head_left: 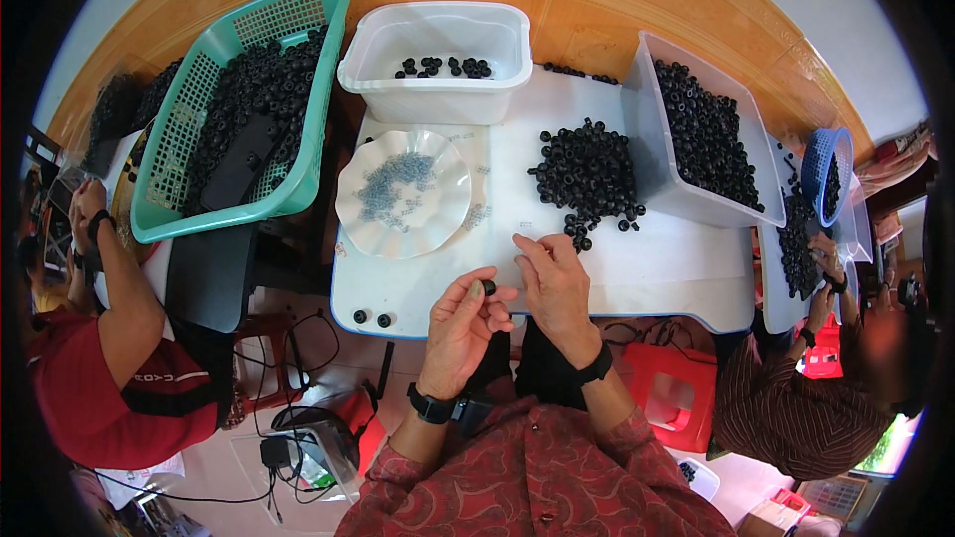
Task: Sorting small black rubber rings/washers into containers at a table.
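My left hand [463, 323] is closed near the table's front edge, pinching a small round black part [488, 287] between thumb and fingers. Just to its right is my right hand [559, 293], thumb and forefinger drawn together in a pinch. Whatever those fingertips hold, if anything, is too small to make out. Beyond the right hand lies a loose heap of similar black parts [587, 174]. A white wavy-rimmed plate [358, 229] at the left bears many tiny clear pieces [398, 184]. Two black parts [373, 318] sit apart at the table's front left corner.
At the back of the white table [686, 273] stands a white tub [433, 94] with some black parts inside. A grey bin [696, 201] full of them is at the right, a green basket [318, 154] at the left. Co-workers sit on both sides, near a red stool [671, 378].
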A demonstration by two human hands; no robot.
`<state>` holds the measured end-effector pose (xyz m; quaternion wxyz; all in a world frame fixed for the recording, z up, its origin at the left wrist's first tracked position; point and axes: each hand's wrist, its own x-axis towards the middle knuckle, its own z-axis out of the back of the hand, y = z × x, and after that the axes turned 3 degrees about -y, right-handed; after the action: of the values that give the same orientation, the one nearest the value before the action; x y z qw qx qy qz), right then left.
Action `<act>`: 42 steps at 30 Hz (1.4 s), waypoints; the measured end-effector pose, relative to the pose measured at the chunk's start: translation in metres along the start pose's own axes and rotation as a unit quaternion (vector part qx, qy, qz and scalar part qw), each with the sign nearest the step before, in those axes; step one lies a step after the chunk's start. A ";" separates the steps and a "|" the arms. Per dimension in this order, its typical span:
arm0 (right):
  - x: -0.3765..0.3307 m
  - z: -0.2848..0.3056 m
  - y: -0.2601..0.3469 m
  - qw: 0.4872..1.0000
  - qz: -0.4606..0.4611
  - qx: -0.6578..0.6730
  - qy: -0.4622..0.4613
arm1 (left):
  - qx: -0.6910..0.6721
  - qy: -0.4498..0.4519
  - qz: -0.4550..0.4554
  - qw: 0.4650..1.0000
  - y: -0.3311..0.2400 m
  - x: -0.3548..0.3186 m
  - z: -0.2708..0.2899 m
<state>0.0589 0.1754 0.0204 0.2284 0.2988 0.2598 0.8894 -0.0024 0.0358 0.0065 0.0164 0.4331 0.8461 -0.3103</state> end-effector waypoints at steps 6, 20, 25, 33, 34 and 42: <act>0.003 -0.006 -0.004 0.999 0.017 -0.032 0.002 | -0.023 0.016 0.023 0.999 0.003 0.000 0.007; -0.019 0.012 -0.002 0.954 -0.168 0.247 0.028 | -0.028 0.006 0.023 0.999 0.009 0.000 -0.003; -0.027 0.022 0.006 0.918 -0.158 0.359 0.057 | -0.033 -0.005 0.013 0.999 0.011 0.001 -0.004; -0.028 0.025 0.011 0.913 -0.156 0.368 0.077 | -0.011 -0.001 0.004 1.000 0.014 0.001 -0.005; -0.028 0.025 0.011 0.914 -0.155 0.368 0.075 | -0.001 -0.002 0.002 1.000 0.014 0.001 -0.005; -0.025 0.036 0.016 0.934 -0.118 0.328 0.075 | 0.051 0.009 -0.026 0.998 0.017 0.000 -0.002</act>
<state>0.0958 0.1609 0.0442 0.2013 0.2564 0.5867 0.7413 0.0114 0.0443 -0.0004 -0.0212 0.4135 0.8405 -0.3494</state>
